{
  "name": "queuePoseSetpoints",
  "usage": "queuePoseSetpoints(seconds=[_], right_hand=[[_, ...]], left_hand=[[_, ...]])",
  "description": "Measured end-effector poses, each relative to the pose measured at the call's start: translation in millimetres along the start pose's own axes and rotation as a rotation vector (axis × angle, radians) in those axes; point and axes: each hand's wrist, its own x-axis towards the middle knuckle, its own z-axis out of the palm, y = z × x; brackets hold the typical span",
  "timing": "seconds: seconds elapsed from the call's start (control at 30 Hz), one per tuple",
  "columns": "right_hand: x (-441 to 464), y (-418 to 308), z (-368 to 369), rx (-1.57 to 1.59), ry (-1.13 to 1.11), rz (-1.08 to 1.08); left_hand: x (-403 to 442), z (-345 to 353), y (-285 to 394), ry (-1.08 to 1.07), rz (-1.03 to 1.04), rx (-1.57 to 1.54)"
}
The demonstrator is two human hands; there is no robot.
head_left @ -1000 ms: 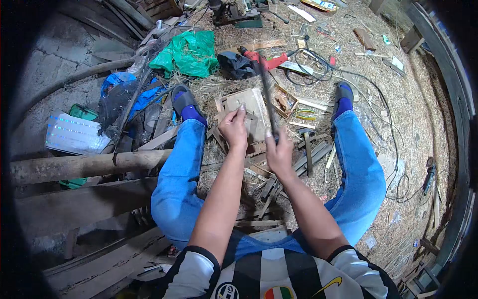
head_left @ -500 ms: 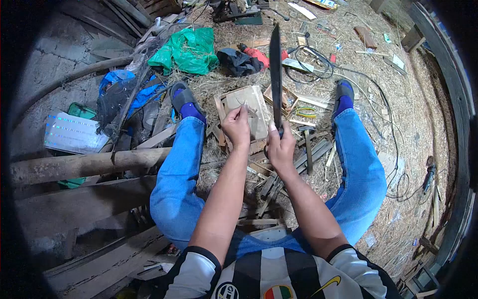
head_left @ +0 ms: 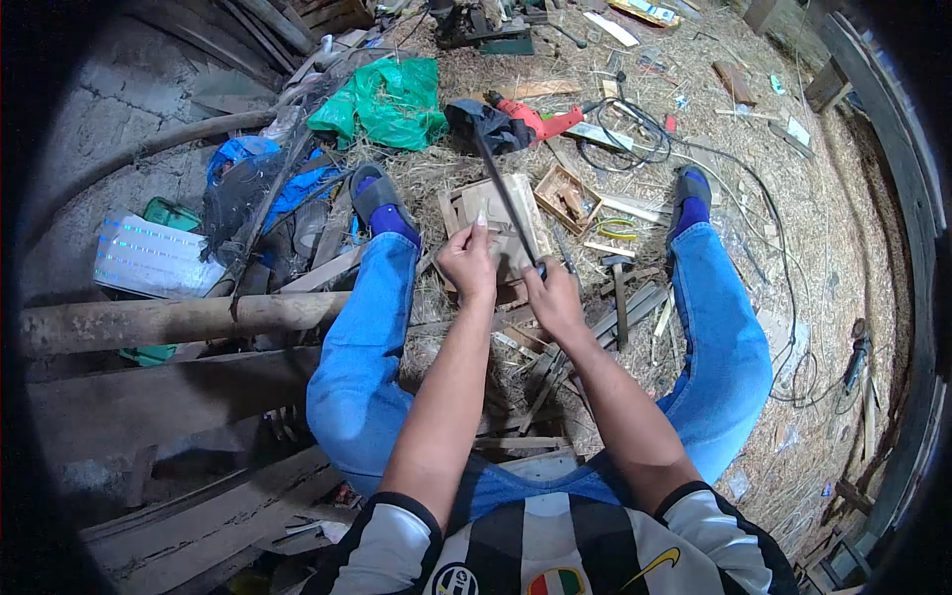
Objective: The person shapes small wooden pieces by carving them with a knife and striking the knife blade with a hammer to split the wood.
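Observation:
My right hand (head_left: 557,299) is wrapped round the handle of a machete (head_left: 506,194), its long dark blade slanting away and to the left. To its left, my left hand (head_left: 468,262) is closed in a pinch with the thumb up. A small thin piece may be in those fingers, but it is too small to make out. Below both hands lies a pale wooden panel (head_left: 528,191) on the ground between my feet. A small wooden box (head_left: 567,198) stands just right of it, and a hammer (head_left: 620,305) rests beside my right forearm.
Yellow-handled pliers (head_left: 617,231) lie near the small box. Further off are a red power tool (head_left: 548,124) with a black cable, and a green plastic bag (head_left: 395,104). A thick wooden pole (head_left: 198,322) runs along the left. Wood scraps and straw cover the ground.
The machete has swung down from upright to a leftward slant, its tip now farther left and lower. My left hand has shifted slightly, and its thumb now points up.

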Motion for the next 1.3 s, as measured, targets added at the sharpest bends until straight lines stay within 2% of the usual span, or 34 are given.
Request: queuePoseSetpoints(seconds=[0.07,0.13,0.2,0.27,0.3,0.4,0.43,0.53,0.6,0.67,0.73,0.77,0.8,0.9,0.97,1.03,1.13,1.23,1.27,1.3], right_hand=[[-9,-27,-16,0.024,0.044,-0.042],[-13,-41,-22,0.204,0.217,-0.229],[-12,-35,-16,0.214,0.233,-0.252],[-2,2,10,0.119,0.19,-0.174],[7,20,20,-0.043,0.019,-0.011],[10,30,25,-0.07,0.026,-0.043],[9,35,26,-0.068,0.022,-0.035],[17,33,21,0.091,0.006,-0.066],[15,23,7,0.481,-0.183,0.304],[7,3,-5,0.378,-0.125,0.23],[5,-12,-12,0.181,0.217,-0.156],[0,-24,-20,0.273,0.222,-0.103],[0,-26,-19,0.401,0.267,-0.173],[-4,-9,-9,0.409,0.302,-0.172],[7,38,20,-0.129,0.09,-0.067],[9,35,18,-0.108,0.086,-0.046],[11,40,18,-0.138,0.102,-0.046],[21,43,4,0.612,-0.274,0.25],[22,44,2,0.612,-0.27,0.246],[18,34,-5,0.426,-0.202,0.162]], left_hand=[[-1,0,4,-0.013,-0.001,0.002],[1,2,0,-0.012,-0.005,0.02],[2,5,2,-0.01,-0.003,0.036],[-3,9,16,-0.043,0.031,0.091],[-1,13,3,-0.022,0.054,-0.026],[-4,11,6,-0.006,0.007,0.005],[-3,10,5,-0.01,0.056,0.036],[-4,20,8,-0.007,0.032,-0.028],[-6,26,12,-0.036,0.018,-0.029],[-10,33,16,-0.041,0.035,0.061],[-8,35,16,-0.048,0.034,0.103],[-10,35,20,-0.05,0.022,0.121],[-10,34,21,-0.05,0.014,0.139],[-6,34,21,-0.035,0.063,0.163],[-7,35,15,-0.024,0.086,0.165],[-8,33,14,-0.022,0.143,0.218],[-10,34,15,-0.015,0.092,0.168],[-8,37,17,-0.028,0.084,0.178],[-7,39,17,-0.031,0.099,0.188],[-7,41,17,-0.035,0.101,0.185]])
